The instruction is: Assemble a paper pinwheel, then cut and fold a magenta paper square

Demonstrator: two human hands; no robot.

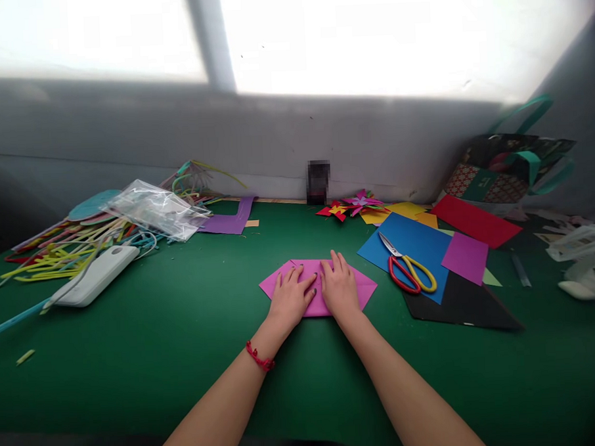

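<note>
A folded sheet of pink paper point(364, 287) lies flat on the green table, with a pointed corner at its left and right ends. My left hand point(291, 295) rests on its left half, fingers spread and pointing away from me. On the right half lies my right hand point(340, 285), palm down with the fingers stretched out. Both hands press on the paper's top face and hide much of its middle. To the right, scissors point(411, 270) with one red and one yellow handle lie on blue paper point(377, 247).
Magenta paper point(469, 258), red paper point(476, 222) and a black sheet point(461, 302) lie at the right. Paper flowers point(360, 202) sit at the back. On the left are a white power strip point(95, 276), pipe cleaners point(53, 263) and a clear plastic bag point(153, 209). A gift bag point(497, 175) stands back right.
</note>
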